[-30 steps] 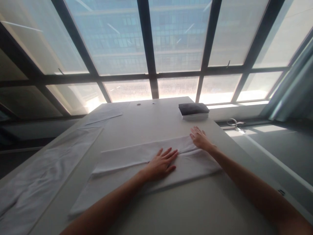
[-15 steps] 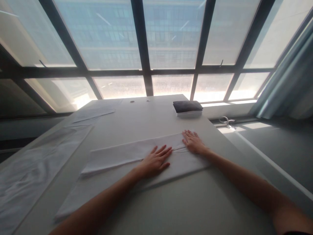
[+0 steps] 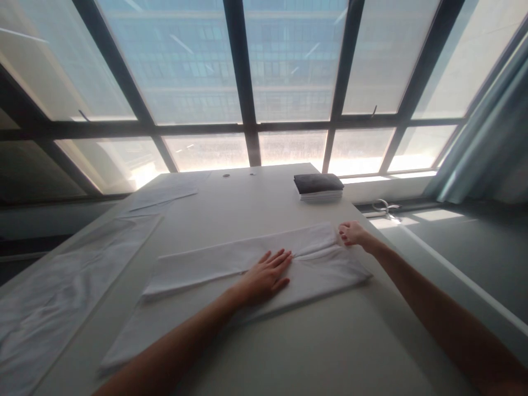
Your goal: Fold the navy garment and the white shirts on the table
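Observation:
A white cloth [image 3: 313, 278], perhaps a garment, is spread across the table in front of me. Its far part is folded over into a long strip [image 3: 206, 264], with small wrinkles near the right end. My left hand [image 3: 266, 275] rests flat on the middle of the cloth, palm down and fingers stretched out. Just at the strip's right end is my right hand [image 3: 350, 233], its fingers curled in close to the cloth's edge. Whether they pinch any fabric cannot be made out.
More white cloth [image 3: 61, 291] lies along the table's left side, with another white piece [image 3: 165, 197] behind it. A folded stack, dark on top [image 3: 318, 182] and white below, sits at the far right of the white table [image 3: 243, 206]. Large windows stand beyond; a curtain [image 3: 487, 132] hangs right.
My right hand has moved from lying flat on the cloth to its right edge, and its fingers have curled in. The left hand stays flat in place. The view has shifted slightly.

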Motion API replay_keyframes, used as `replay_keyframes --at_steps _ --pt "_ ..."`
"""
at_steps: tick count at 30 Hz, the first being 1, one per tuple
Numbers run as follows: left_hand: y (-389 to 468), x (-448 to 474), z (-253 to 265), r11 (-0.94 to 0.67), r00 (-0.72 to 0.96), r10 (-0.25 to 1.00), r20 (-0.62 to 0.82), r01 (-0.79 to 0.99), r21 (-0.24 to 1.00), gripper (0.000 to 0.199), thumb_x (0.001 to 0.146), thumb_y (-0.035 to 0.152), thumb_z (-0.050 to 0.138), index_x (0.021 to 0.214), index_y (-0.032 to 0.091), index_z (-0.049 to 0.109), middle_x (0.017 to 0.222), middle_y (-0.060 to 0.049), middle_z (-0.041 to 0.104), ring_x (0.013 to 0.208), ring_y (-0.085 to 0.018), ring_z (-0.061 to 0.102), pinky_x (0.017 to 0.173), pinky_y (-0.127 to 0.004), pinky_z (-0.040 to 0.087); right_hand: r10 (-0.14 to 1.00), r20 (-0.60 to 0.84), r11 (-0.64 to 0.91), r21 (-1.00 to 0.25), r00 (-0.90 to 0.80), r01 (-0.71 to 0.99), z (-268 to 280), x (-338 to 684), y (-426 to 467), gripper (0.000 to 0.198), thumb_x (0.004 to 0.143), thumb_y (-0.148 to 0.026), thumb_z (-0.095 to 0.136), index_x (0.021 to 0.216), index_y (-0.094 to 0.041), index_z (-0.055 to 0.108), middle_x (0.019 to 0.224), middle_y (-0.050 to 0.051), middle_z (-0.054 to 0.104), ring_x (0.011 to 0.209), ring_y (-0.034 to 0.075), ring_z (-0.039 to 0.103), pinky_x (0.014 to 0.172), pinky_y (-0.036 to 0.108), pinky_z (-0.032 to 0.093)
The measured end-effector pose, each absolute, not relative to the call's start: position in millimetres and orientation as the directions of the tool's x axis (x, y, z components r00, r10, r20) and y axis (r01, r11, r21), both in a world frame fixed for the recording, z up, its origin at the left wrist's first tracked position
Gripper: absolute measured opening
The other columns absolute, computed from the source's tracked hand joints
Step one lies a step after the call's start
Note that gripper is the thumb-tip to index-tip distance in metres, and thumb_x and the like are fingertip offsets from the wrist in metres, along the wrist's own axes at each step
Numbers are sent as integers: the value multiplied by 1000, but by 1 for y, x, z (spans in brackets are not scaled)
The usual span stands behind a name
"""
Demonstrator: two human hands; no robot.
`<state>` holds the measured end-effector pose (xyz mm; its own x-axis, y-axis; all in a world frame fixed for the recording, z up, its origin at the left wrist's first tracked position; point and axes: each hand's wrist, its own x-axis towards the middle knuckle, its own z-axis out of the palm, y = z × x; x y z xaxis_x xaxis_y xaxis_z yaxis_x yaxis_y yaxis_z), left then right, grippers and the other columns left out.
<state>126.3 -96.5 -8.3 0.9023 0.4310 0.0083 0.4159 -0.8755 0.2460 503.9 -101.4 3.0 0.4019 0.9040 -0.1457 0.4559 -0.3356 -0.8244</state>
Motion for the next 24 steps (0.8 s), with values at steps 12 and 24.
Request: replay_keyframes --at_steps 12,24 --pt "-97 127 -6 -871 898 439 -6 427 244 68 107 55 28 165 24 11 170 -7 16 158 -23 11 128 -46 10 856 -443 -512 -800 268 313 28 491 -108 29 94 -36 67 76 -14 61 68 3 63 51 8 52 47 18 42" --pt "-101 129 1 -851 895 446 -8 428 304 67 106 53 34 164 24 18 169 -8 21 157 -24 14 128 -47 13 917 -399 -389 -904 -26 178 29 475 -120 19 92 -37 62 90 -18 66 89 7 73 81 21 69 71 28 56"
